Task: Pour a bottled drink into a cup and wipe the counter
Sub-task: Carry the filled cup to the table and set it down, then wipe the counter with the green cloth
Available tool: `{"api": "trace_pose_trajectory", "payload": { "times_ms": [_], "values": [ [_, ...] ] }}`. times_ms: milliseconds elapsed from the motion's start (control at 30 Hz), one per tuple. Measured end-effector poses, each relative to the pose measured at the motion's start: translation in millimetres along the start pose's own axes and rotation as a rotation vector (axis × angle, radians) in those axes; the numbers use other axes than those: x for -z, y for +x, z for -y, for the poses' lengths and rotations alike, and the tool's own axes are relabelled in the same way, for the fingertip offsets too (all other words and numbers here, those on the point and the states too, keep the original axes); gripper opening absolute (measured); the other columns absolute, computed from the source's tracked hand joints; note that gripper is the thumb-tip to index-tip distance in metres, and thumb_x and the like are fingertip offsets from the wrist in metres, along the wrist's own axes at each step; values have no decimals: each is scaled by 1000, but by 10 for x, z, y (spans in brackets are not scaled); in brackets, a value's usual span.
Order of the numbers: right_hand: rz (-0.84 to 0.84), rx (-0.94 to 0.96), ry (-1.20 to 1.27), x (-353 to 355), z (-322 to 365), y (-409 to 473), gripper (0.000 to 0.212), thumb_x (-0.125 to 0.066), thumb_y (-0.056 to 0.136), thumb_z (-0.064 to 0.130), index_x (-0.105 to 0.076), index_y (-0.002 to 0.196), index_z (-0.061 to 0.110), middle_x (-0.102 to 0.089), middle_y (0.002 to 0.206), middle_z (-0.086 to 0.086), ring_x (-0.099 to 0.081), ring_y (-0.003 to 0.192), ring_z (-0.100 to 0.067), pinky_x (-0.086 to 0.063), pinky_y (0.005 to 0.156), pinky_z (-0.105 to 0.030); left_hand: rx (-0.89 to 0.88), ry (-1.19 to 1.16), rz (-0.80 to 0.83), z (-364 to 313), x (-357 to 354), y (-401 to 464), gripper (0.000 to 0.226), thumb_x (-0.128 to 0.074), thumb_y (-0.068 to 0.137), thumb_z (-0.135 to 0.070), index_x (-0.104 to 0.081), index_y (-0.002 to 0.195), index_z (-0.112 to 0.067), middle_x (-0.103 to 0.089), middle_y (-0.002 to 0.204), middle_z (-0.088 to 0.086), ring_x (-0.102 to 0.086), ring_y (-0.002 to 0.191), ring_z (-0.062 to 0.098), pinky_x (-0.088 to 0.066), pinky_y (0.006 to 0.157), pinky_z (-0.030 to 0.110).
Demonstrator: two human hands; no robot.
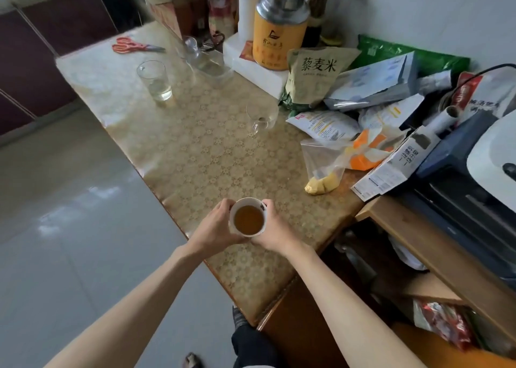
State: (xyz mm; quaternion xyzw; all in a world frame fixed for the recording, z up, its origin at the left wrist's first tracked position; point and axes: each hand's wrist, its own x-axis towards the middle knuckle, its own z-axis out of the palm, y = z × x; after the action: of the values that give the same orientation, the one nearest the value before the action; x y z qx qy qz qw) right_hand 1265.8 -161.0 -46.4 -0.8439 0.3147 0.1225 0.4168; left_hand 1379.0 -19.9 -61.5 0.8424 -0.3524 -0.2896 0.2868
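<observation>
Apparently pouring is done: left hand and right hand both grip the white cup of brown drink over the table front edge. Next: set it down level, find a cloth; none visible.

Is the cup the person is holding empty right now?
No, the white cup, held between the left hand and right hand, has brown liquid in it nearly up to the rim.
</observation>
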Motion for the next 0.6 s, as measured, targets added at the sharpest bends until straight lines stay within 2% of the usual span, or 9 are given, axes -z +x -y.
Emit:
{"api": "trace_pose_trajectory", "payload": {
  "times_ms": [100, 233, 300, 367, 400, 500, 600],
  "values": [
    [-6, 15, -37, -32, -41, 17, 95, -87, 76, 34, -27, 147, 14, -52, 145, -10, -58, 124, -31, -48, 88, -33, 6, -12, 2, 7, -57, -28, 81, -91, 67, -50, -45, 127, -23, -58, 126, -5, -55, 109, 10, -42, 82, 21],
    [37, 23, -80, -26, -45, 36, 99, -86, 78, 32, -21, 150, 13, -46, 151, -11, -55, 129, -30, -48, 94, -36, 48, 0, 5, 24, -111, -49, 80, -89, 72, -45, -41, 132, -22, -56, 130, -5, -56, 116, 14, -40, 79, 12],
    [56, 40, -121, 21, 3, 26, 115, -87, 75, 39, -10, 156, 9, -34, 159, -15, -44, 141, -32, -44, 107, -39, 51, 27, 40, 12, -87, -59, 90, -86, 75, -46, -34, 144, -19, -50, 146, 2, -53, 130, 20, -45, 93, 19],
    [18, 106, -212, 78, 70, 8, 130, -86, 73, 50, 1, 160, 9, -18, 167, -15, -26, 152, -32, -31, 121, -43, 64, 52, 87, -33, 22, -110, 111, -85, 77, -48, -16, 158, -17, -29, 165, 8, -41, 145, 24, -42, 113, 36],
    [-6, 151, -256, 96, 118, -8, 130, -84, 73, 54, 2, 161, 10, -13, 169, -13, -20, 155, -30, -26, 124, -44, 71, 68, 93, -48, 100, -154, 117, -85, 78, -47, -7, 162, -17, -21, 168, 9, -38, 148, 26, -40, 117, 40],
    [-8, 294, -340, 67, 387, -115, 113, -76, 80, 53, -8, 161, 13, -15, 169, -8, -19, 155, -26, -23, 125, -44, 95, 103, 14, 28, 394, -403, 114, -82, 82, -41, -5, 163, -17, -25, 166, 12, -44, 143, 28, -44, 114, 42],
    [68, 416, -322, -162, 792, -253, 80, -68, 91, 44, -31, 155, 14, -39, 158, -6, -40, 145, -24, -36, 117, -38, 185, 109, -115, 251, 674, -859, 97, -78, 88, -37, -16, 160, -16, -36, 159, 12, -49, 139, 27, -44, 113, 38]
  ]
}}
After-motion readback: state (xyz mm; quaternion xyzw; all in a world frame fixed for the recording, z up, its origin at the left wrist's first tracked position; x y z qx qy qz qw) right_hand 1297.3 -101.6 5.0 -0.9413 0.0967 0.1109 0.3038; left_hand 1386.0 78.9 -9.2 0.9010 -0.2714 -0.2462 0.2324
